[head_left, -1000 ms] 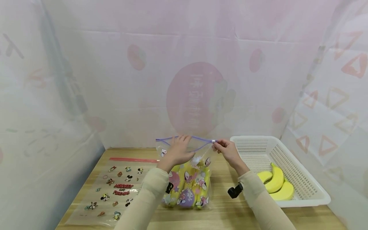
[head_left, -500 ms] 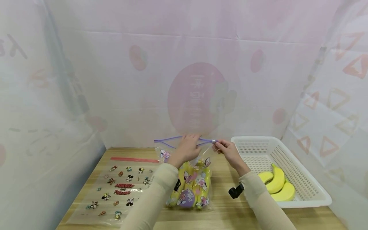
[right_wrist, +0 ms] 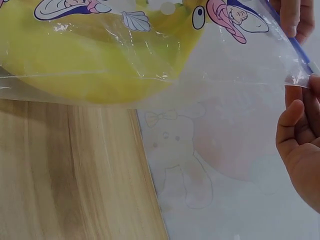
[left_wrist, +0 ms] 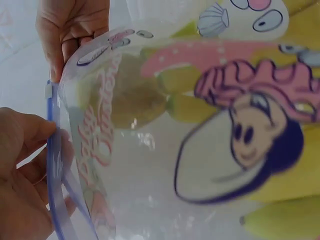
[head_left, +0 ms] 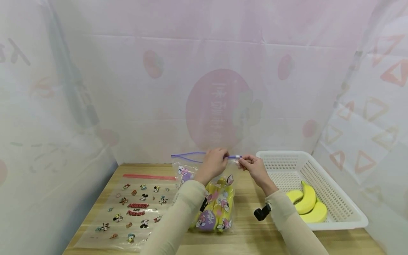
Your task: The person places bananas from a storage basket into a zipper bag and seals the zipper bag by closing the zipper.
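A clear zip bag (head_left: 206, 221) with pink and purple cartoon prints stands at the table's middle, yellow bananas (head_left: 225, 191) inside it. Along its top runs a blue-purple zip track (head_left: 188, 154), parted on the left and pressed together near the white slider (head_left: 237, 156). My left hand (head_left: 213, 164) pinches the track just left of the slider, thumb and fingers on either side in the left wrist view. At the bag's right top corner, my right hand (head_left: 254, 170) pinches the end beside the slider. The left forearm hides part of the bag.
To the left a second clear bag (head_left: 137, 198), with a red zip strip and cartoon prints, lies flat on the wooden table (head_left: 248, 237). A white plastic basket (head_left: 345, 225) at the right holds several bananas (head_left: 306, 202). Printed sheeting surrounds the table.
My left hand has moved right along the bag's zip track toward the slider, its fingers now gripping the track. The track there has come together. My right hand has stayed at the corner.
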